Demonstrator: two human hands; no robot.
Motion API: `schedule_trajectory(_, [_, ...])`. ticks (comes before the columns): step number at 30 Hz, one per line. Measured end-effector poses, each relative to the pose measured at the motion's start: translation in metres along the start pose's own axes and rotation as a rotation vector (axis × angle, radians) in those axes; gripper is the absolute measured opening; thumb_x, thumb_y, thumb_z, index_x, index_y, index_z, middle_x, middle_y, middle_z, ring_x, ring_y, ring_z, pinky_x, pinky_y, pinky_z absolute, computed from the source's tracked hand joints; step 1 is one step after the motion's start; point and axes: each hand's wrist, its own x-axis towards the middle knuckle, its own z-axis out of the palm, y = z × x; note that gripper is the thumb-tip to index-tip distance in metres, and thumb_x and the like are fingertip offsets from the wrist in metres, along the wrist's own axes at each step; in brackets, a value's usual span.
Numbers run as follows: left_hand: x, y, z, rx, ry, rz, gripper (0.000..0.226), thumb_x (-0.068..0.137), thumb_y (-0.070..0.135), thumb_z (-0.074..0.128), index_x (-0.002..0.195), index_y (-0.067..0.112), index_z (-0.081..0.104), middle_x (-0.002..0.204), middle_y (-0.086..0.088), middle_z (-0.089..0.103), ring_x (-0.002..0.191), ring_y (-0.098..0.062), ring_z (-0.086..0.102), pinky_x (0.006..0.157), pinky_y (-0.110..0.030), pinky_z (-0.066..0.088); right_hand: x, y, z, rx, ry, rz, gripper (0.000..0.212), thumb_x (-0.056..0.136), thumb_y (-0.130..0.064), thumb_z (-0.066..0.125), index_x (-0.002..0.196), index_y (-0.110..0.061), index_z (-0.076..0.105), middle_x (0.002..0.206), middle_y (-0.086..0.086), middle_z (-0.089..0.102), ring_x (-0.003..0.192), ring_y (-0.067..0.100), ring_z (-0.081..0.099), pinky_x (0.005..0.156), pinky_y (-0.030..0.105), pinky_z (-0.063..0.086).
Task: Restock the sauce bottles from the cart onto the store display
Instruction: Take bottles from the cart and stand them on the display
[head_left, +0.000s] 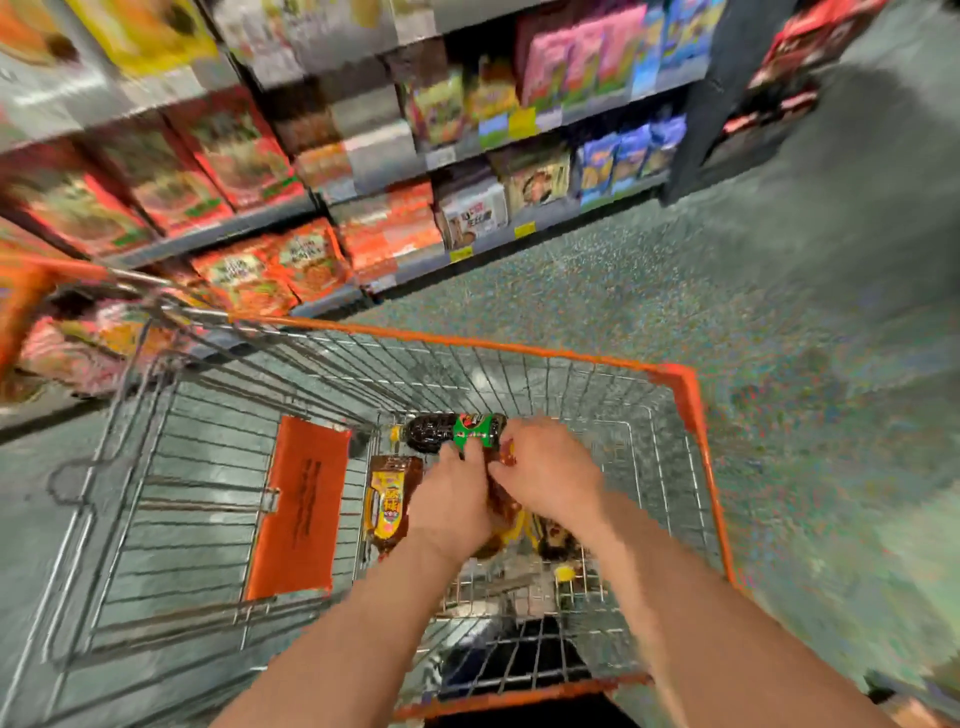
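Both hands reach into the wire cart (691, 395). The left hand (452, 499) and right hand (545, 467) grip a brown sauce bottle (501, 499) between them. A green-label bottle (457, 431) lies just beyond.

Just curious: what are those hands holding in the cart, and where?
Both hands close around a brown bottle lying in the cart, apparently mid-body; blur hides the exact grip.

Both hands (506, 480) in cart (691, 395), on bottles; green-label bottle (467, 431) just beyond; pic blurry.
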Motion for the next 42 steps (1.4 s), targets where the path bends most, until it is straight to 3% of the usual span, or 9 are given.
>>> schedule_trajectory(6, [-0.034,0.043,-0.054,-0.049,-0.013,0.232,0.06,0.081,0.031,0.067,0.129,0.013,0.035,0.124,-0.012,0.042,0.107,-0.035,0.059,0.083,-0.043,0.05,-0.065,-0.006,-0.063,0.022,0.138,0.114,0.033,0.078,-0.029,0.067,0.104,-0.008,0.064,0.107,0.012,0.064,0.104,0.029,0.058,0.085,0.033,0.048])
schedule_trajectory(10, [-0.057,0.08,-0.082,-0.05,-0.001,0.439,0.063,0.076,0.034,0.068,0.132,0.02,0.042,0.115,-0.012,0.05,0.107,-0.035,0.058,0.088,-0.041,0.049,-0.12,0.003,-0.09,0.01,0.287,0.243,0.025,0.075,-0.024,0.066,0.097,-0.013,0.066,0.103,0.008,0.065,0.101,0.028,0.059,0.081,0.032,0.047])
schedule_trajectory(16, [-0.113,0.161,-0.114,0.108,-0.009,0.743,0.068,0.071,0.048,0.074,0.132,0.031,0.048,0.114,-0.01,0.056,0.109,-0.032,0.059,0.088,-0.04,0.05,-0.215,0.025,-0.121,0.182,0.565,0.528,0.02,0.067,-0.022,0.067,0.086,-0.018,0.065,0.095,0.008,0.063,0.095,0.028,0.059,0.077,0.031,0.046])
schedule_trajectory(20, [-0.162,0.218,-0.12,0.194,0.036,0.968,0.066,0.068,0.056,0.075,0.126,0.032,0.053,0.113,-0.007,0.057,0.109,-0.029,0.059,0.086,-0.038,0.048,-0.287,0.043,-0.135,0.183,0.674,0.707,0.025,0.068,-0.026,0.069,0.093,-0.023,0.068,0.102,0.006,0.063,0.099,0.026,0.059,0.079,0.029,0.044])
schedule_trajectory(30, [-0.299,0.325,-0.059,0.281,-0.019,1.39,0.065,0.067,0.07,0.067,0.117,0.031,0.057,0.109,-0.004,0.061,0.106,-0.027,0.061,0.082,-0.037,0.05,-0.477,0.077,-0.122,0.185,0.771,1.076,0.029,0.071,-0.026,0.068,0.1,-0.019,0.07,0.105,0.005,0.065,0.102,0.024,0.059,0.081,0.029,0.049])
schedule_trajectory(35, [-0.377,0.375,-0.02,0.4,-0.033,1.575,0.059,0.073,0.066,0.064,0.114,0.024,0.059,0.111,-0.01,0.066,0.106,-0.032,0.061,0.081,-0.039,0.051,-0.57,0.09,-0.103,0.178,0.79,1.213,0.023,0.072,-0.024,0.066,0.092,-0.014,0.073,0.096,0.008,0.068,0.095,0.026,0.06,0.076,0.03,0.049])
schedule_trajectory(38, [-0.428,0.407,0.005,0.477,-0.092,1.674,0.054,0.076,0.061,0.066,0.117,0.026,0.058,0.11,-0.01,0.066,0.103,-0.033,0.063,0.076,-0.038,0.05,-0.628,0.098,-0.081,0.182,0.846,1.302,0.021,0.072,-0.029,0.067,0.085,-0.012,0.07,0.086,0.004,0.064,0.081,0.021,0.055,0.061,0.026,0.039])
schedule_trajectory(42, [-0.49,0.438,0.047,0.571,-0.159,1.827,0.06,0.069,0.069,0.069,0.106,0.022,0.059,0.104,-0.007,0.066,0.098,-0.031,0.063,0.07,-0.034,0.047,-0.698,0.109,-0.051,0.242,0.881,1.44,0.026,0.078,-0.028,0.067,0.101,-0.016,0.069,0.103,0.002,0.061,0.096,0.02,0.056,0.078,0.027,0.048])
